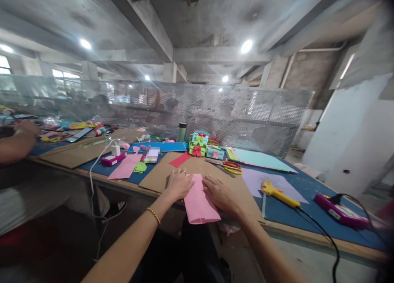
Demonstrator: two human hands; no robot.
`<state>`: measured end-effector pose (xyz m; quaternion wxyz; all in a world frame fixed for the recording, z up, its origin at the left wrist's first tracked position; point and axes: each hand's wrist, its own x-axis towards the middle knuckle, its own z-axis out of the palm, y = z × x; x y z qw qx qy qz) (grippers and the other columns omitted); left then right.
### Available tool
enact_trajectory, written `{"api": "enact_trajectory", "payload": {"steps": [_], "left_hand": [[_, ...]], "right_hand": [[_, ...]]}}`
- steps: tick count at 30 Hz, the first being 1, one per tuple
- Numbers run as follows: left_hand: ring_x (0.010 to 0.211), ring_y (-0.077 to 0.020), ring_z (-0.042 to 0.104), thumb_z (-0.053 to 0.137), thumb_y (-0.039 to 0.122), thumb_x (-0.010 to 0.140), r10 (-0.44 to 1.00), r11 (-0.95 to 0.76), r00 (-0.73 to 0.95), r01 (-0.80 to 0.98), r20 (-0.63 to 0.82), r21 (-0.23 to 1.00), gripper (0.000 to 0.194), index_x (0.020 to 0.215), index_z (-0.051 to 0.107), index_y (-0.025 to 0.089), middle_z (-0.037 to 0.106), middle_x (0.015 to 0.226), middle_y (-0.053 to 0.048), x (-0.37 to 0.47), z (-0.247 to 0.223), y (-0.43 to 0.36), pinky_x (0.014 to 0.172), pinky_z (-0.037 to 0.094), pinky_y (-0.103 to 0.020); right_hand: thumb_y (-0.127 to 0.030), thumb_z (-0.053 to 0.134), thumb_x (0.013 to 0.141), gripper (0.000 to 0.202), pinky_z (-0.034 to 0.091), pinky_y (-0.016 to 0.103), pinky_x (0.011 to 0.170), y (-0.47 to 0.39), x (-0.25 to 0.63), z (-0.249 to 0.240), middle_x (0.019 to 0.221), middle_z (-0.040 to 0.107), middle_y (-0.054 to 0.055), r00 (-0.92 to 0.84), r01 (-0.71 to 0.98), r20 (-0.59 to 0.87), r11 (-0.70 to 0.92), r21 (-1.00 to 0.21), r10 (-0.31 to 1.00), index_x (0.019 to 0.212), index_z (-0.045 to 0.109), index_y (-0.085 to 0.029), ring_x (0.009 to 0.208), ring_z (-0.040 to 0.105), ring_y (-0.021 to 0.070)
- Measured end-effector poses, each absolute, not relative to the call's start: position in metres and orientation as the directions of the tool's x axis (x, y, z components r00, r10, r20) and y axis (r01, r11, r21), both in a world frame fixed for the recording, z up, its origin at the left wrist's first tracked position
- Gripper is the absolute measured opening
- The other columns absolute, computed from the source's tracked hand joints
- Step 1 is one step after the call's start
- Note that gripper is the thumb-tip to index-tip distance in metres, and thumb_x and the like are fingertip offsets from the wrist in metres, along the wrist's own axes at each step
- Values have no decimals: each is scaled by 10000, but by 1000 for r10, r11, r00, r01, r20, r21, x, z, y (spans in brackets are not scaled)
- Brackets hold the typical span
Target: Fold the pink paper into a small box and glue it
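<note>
A folded sheet of pink paper (201,205) lies in front of me on brown cardboard, its near end sticking out past the table edge. My left hand (181,184), with a gold bead bracelet on its wrist, grips the paper's left edge with bent fingers. On the right side, my right hand (221,194) rests with fingers stretched out flat, pressing the sheet down. Beyond the hands lie red-and-yellow-handled scissors (230,166) and a red paper strip (180,159). Small green and blue paper boxes with bows (197,144) stand behind them.
A yellow glue gun (280,194) with a black cord lies to the right, near a purple power strip (340,212). Leftward are pink paper (125,166) and another purple power strip (112,159). A green bottle (182,132) stands behind. Another person's arm (18,143) reaches in far left.
</note>
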<state>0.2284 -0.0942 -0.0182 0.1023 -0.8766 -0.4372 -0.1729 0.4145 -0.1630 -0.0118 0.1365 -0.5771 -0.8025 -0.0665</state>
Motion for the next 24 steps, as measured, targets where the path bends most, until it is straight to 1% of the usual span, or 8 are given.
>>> {"api": "enact_trajectory", "payload": {"steps": [3, 6, 8, 13, 16, 18, 21, 24], "left_hand": [[1190, -324, 488, 333, 419, 993, 732, -594, 555, 804, 395, -28, 399, 1233, 611, 264, 591, 1230, -148, 228, -19, -94, 948, 353, -506], [1183, -322, 487, 332, 412, 991, 730, -595, 556, 803, 397, -29, 396, 1226, 615, 264, 595, 1215, -146, 227, -20, -94, 943, 351, -501], [1172, -319, 489, 332, 418, 989, 730, -595, 555, 803, 399, -26, 399, 1231, 612, 268, 595, 1211, -142, 227, -20, -94, 939, 351, -497], [1152, -318, 492, 346, 460, 978, 729, -600, 552, 800, 405, -9, 410, 1223, 619, 277, 602, 1190, -135, 227, -21, -93, 924, 354, -486], [1136, -322, 500, 362, 470, 968, 724, -605, 548, 796, 418, 3, 412, 1197, 639, 268, 596, 1189, -138, 227, -21, -93, 917, 355, -483], [1126, -324, 503, 376, 468, 961, 722, -605, 543, 796, 429, 10, 405, 1180, 653, 269, 592, 1188, -139, 227, -21, -93, 914, 354, -481], [1125, -324, 502, 373, 444, 962, 721, -602, 530, 798, 447, 23, 393, 1171, 664, 280, 593, 1174, -137, 226, -21, -95, 918, 348, -480], [1117, -317, 510, 373, 442, 966, 716, -609, 522, 792, 464, 50, 393, 1200, 653, 298, 596, 1167, -130, 226, -22, -97, 925, 346, -481]], "right_hand": [[-268, 365, 994, 431, 268, 520, 1159, -179, 411, -14, 1511, 412, 163, -333, 919, 342, 384, -92, 879, 1370, 532, -138, 1427, 334, 262], [-321, 374, 1006, 448, 239, 554, 1166, -193, 411, -21, 1505, 432, 118, -424, 867, 292, 477, -142, 857, 1423, 482, -198, 1417, 356, 246], [-338, 376, 1008, 457, 242, 567, 1161, -202, 415, -25, 1497, 445, 107, -437, 861, 257, 484, -157, 862, 1440, 461, -214, 1404, 380, 244], [-327, 401, 1002, 432, 301, 536, 1140, -218, 429, -25, 1456, 497, 119, -424, 864, 288, 479, -158, 859, 1399, 519, -206, 1364, 441, 253], [-293, 398, 996, 366, 426, 453, 1060, -210, 426, -12, 1302, 642, 119, -433, 834, 365, 520, -184, 824, 1235, 660, -202, 1234, 574, 244], [-280, 383, 995, 362, 467, 401, 1013, -194, 419, -2, 1236, 680, 117, -395, 833, 428, 514, -207, 813, 1109, 717, -202, 1164, 617, 233], [-291, 387, 991, 353, 426, 392, 1059, -164, 408, 5, 1319, 624, 125, -321, 851, 478, 470, -234, 818, 1137, 693, -192, 1236, 563, 232], [-267, 459, 956, 309, 416, 425, 1062, -141, 401, -3, 1270, 651, 143, -318, 855, 454, 458, -242, 833, 1148, 680, -167, 1213, 578, 251]]}}
